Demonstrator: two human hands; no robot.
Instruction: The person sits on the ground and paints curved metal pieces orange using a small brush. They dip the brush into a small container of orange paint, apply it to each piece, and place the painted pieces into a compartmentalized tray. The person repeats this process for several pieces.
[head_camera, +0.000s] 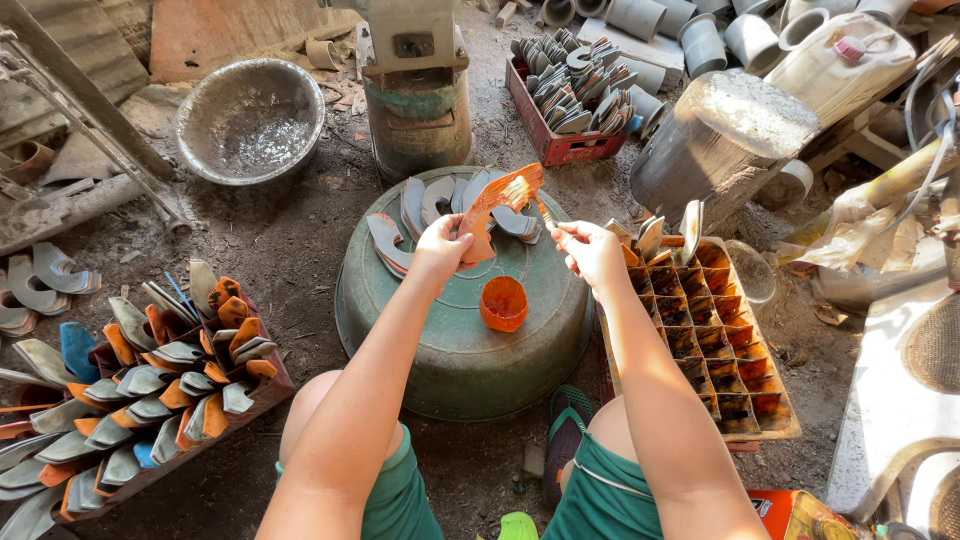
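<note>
My left hand (439, 248) grips a curved, boot-shaped piece (492, 208) coated in orange paint, held up over an upturned green basin (420, 350). My right hand (588, 250) holds a thin paintbrush (546, 214) whose tip touches the upper end of the piece. On the basin stands a small orange cup of paint (503, 303). Behind it lie several grey unpainted curved pieces (415, 207).
A crate of grey and orange pieces (170, 385) sits at left, an orange divided crate (735, 345) at right, a red crate of grey pieces (570, 95) behind. A metal bowl (250, 120), a drum (418, 110), a log stump (725, 140) and pipes ring the dirt floor.
</note>
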